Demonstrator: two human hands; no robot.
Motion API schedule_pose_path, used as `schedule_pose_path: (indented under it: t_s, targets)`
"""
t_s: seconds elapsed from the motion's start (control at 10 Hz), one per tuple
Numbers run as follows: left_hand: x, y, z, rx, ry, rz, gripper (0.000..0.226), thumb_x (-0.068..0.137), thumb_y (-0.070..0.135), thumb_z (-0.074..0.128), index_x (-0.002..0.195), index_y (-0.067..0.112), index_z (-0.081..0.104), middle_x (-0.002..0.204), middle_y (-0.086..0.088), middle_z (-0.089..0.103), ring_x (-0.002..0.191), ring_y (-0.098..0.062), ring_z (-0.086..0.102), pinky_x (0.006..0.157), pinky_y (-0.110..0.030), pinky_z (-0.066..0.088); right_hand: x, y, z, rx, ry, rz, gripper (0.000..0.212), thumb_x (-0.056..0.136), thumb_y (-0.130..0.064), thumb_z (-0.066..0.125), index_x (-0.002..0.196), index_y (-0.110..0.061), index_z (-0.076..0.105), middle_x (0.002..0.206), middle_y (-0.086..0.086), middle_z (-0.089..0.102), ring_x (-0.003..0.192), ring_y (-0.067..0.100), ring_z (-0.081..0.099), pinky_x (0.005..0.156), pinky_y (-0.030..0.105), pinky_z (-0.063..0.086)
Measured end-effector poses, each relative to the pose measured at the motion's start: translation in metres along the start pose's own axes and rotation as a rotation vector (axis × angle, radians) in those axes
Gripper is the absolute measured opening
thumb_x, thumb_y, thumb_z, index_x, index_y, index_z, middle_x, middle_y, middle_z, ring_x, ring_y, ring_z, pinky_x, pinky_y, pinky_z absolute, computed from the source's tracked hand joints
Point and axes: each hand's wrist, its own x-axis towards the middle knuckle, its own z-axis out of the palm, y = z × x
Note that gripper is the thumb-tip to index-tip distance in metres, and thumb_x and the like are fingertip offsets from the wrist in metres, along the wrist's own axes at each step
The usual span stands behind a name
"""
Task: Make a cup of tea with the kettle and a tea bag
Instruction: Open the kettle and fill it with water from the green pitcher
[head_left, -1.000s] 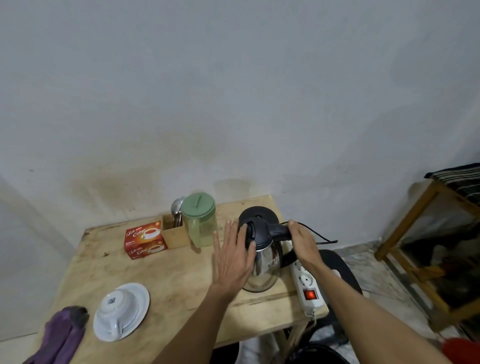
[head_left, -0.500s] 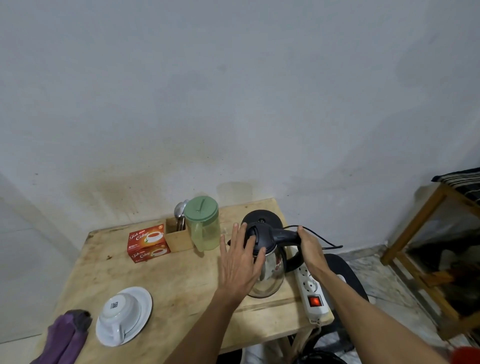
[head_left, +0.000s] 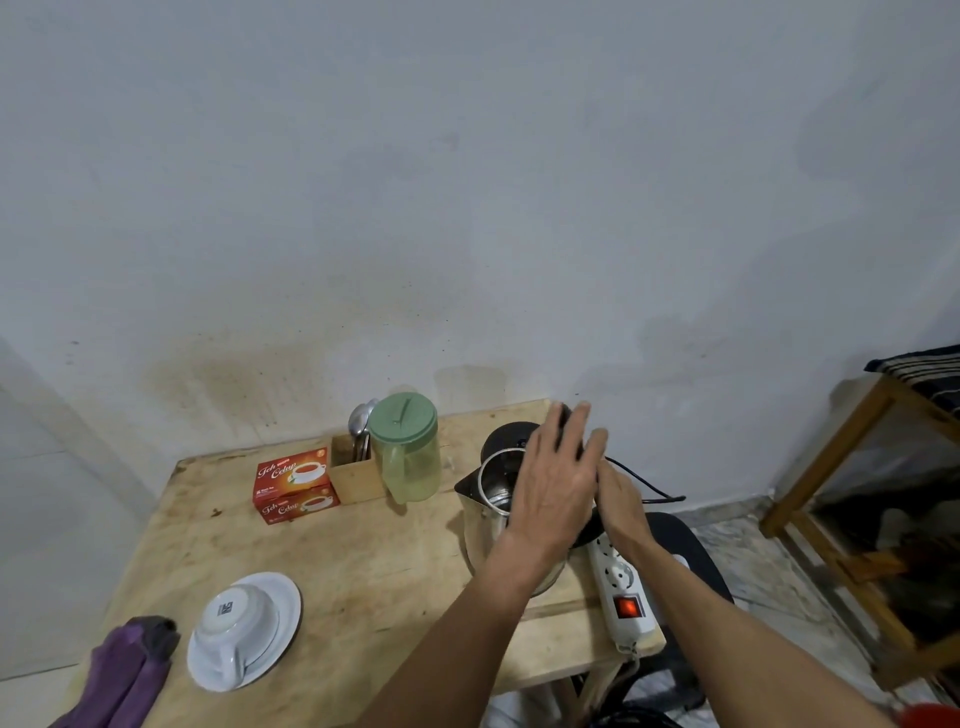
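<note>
Head view: a crumpled purple cloth (head_left: 122, 675) lies at the front left edge of the pale, scuffed wooden worktop (head_left: 363, 571). Beside it a glossy white cup (head_left: 236, 618) sits upside down on a round saucer (head_left: 284, 597). Farther back stand a red cardboard tea box (head_left: 296, 486), a square wooden holder (head_left: 356, 478) with metal spoons (head_left: 361, 418), and a translucent green-lidded jug (head_left: 408, 452). Right of the jug is the steel kettle (head_left: 483, 530), its black lid (head_left: 506, 436) swung up. The left hand (head_left: 556, 483) reaches over it, fingers straight, tips at the lid. The right hand (head_left: 621, 501) sits at the handle side with its fingers hidden, so I cannot tell its hold. A white power strip (head_left: 621, 587) lies at the right edge, its switch glowing red.
</note>
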Motion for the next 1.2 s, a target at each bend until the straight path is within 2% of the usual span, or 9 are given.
schedule_pose_path:
  t_s: [0.1,0.2,0.3,0.4,0.6,0.8,1.0,1.1,1.2]
  targets:
    - [0.013,0.015,0.005,-0.078,-0.072,0.061,0.071,0.061,-0.006,0.072,0.126,0.011,0.048,0.143,-0.019,0.047,0.125,-0.033,0.051,0.099,-0.038,0.047,-0.001,0.002,0.001,0.068,-0.024,0.041,0.024,0.105,-0.020,0.039,0.112,-0.018,0.062,0.112,0.019,0.068,0.106,0.034,0.064,0.088,0.043,0.054]
    - [0.019,0.024,0.007,-0.144,-0.167,0.140,0.081,0.057,-0.012,0.074,0.130,0.009,0.044,0.145,-0.019,0.041,0.126,-0.033,0.049,0.105,-0.043,0.043,0.003,0.006,0.016,0.398,-0.116,0.130,0.060,0.107,-0.028,0.016,0.141,0.021,0.026,0.146,0.044,0.033,0.117,0.003,0.055,0.089,0.013,0.044]
    - [0.023,0.027,0.003,-0.192,-0.250,0.164,0.062,0.077,-0.010,0.061,0.134,0.007,0.043,0.151,-0.018,0.033,0.137,-0.033,0.036,0.114,-0.047,0.030,-0.011,-0.020,0.023,0.134,0.018,0.210,0.065,0.102,-0.040,0.013,0.136,0.011,0.034,0.152,0.035,0.026,0.136,0.009,0.037,0.109,0.032,0.031]
    - [0.025,0.021,0.003,-0.232,-0.176,0.183,0.045,0.090,0.015,0.058,0.133,0.008,0.047,0.146,-0.016,0.041,0.131,-0.030,0.042,0.110,-0.046,0.036,-0.004,-0.012,0.018,0.062,0.286,-0.054,0.038,0.103,-0.021,0.045,0.138,-0.008,0.051,0.154,0.036,0.019,0.146,0.014,0.026,0.110,0.022,0.021]
    - [0.026,-0.046,-0.010,-0.430,0.017,-0.282,0.043,0.097,0.037,0.043,0.131,0.013,0.054,0.143,-0.011,0.050,0.132,-0.023,0.045,0.112,-0.040,0.035,0.013,-0.003,0.002,-0.007,0.053,-0.138,0.005,0.091,-0.007,0.064,0.094,-0.011,0.066,0.099,0.017,0.072,0.097,0.035,0.065,0.087,0.056,0.055]
    - [-0.019,-0.146,-0.001,-0.474,0.300,-0.949,0.034,0.100,0.030,0.041,0.126,0.012,0.053,0.134,-0.010,0.049,0.120,-0.026,0.050,0.099,-0.044,0.046,0.010,-0.001,-0.004,0.127,0.022,-0.117,0.017,0.087,0.001,0.066,0.100,-0.011,0.065,0.097,0.012,0.067,0.089,0.025,0.060,0.081,0.045,0.054]
    - [-0.055,-0.199,0.037,-0.703,0.234,-1.504,0.054,0.100,0.046,0.031,0.122,0.006,0.058,0.125,-0.018,0.061,0.116,-0.038,0.055,0.102,-0.048,0.043,0.013,0.001,-0.001,0.163,0.034,-0.151,0.025,0.088,0.008,0.063,0.092,-0.016,0.060,0.082,-0.005,0.059,0.074,0.007,0.052,0.069,0.028,0.046]
    - [-0.055,-0.196,0.049,-0.860,0.236,-1.554,0.064,0.099,0.057,0.025,0.127,0.010,0.057,0.121,-0.010,0.059,0.112,-0.030,0.055,0.102,-0.045,0.042,0.011,0.001,-0.001,0.145,0.029,-0.170,0.027,0.089,0.010,0.059,0.090,-0.017,0.057,0.080,-0.006,0.056,0.070,0.003,0.052,0.057,0.008,0.046]
    - [-0.054,-0.199,0.054,-0.962,0.310,-1.533,0.055,0.097,0.059,0.027,0.095,0.019,0.064,0.092,-0.010,0.071,0.087,-0.026,0.064,0.093,-0.042,0.049,0.013,0.003,0.001,0.108,0.040,-0.169,0.035,0.091,0.007,0.058,0.078,-0.026,0.053,0.075,-0.007,0.055,0.063,0.000,0.054,0.054,0.004,0.043]
